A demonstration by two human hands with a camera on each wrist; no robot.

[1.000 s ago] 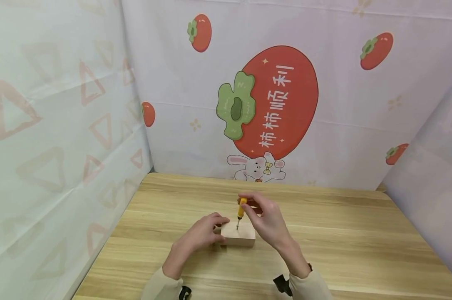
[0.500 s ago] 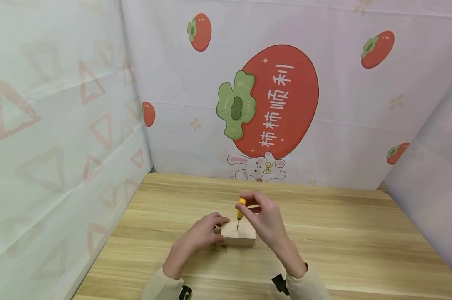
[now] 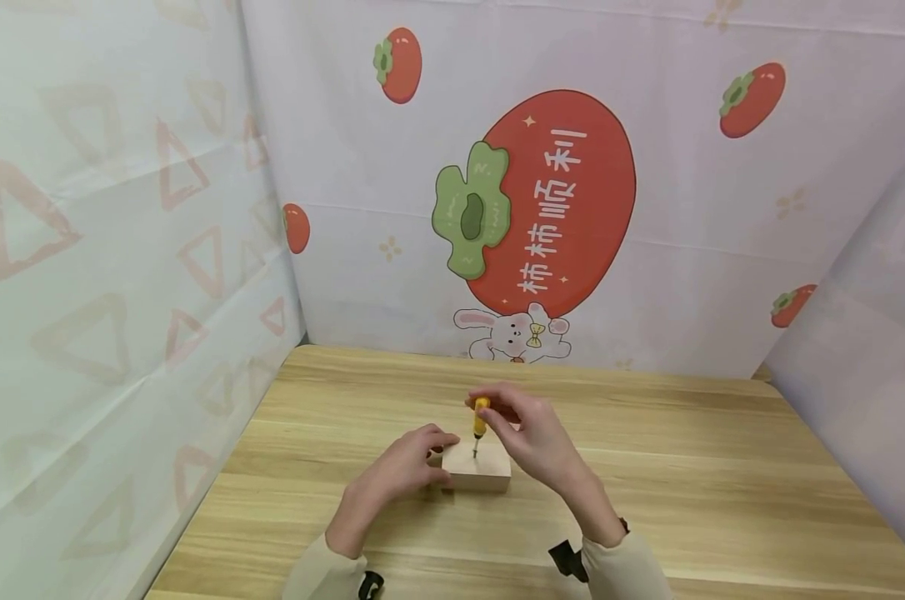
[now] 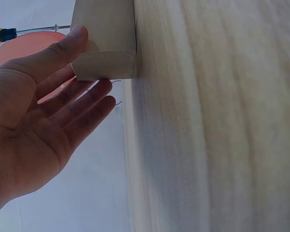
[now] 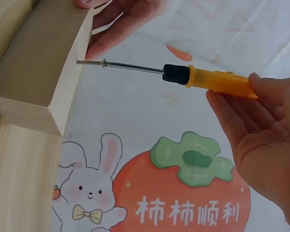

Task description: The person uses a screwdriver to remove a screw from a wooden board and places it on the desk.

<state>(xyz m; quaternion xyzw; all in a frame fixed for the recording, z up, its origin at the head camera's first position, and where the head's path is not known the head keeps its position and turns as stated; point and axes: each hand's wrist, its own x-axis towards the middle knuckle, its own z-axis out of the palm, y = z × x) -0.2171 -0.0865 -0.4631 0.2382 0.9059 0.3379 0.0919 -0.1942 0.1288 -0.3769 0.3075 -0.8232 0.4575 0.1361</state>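
A pale wooden block (image 3: 477, 481) lies flat on the table. My left hand (image 3: 396, 467) grips its left end, thumb on the near side and fingers at the far side, as the left wrist view also shows. A screw (image 5: 91, 62) stands upright in the block's top, much of its thread still exposed. The tip of a screwdriver (image 3: 480, 419) with a yellow handle and black collar meets the screw head. My right hand (image 3: 531, 429) pinches the screwdriver's handle (image 5: 222, 83) between thumb and fingers, above the block.
The wood-grain table (image 3: 685, 483) stretches out on both sides of the block. Behind it hangs a white printed cloth (image 3: 362, 275) with persimmons and a rabbit. Another cloth wall (image 3: 122, 275) runs along the left side.
My right hand and fingers have shifted slightly around the screwdriver's handle, whose tilt differs a little. The block and my left hand have stayed in place.
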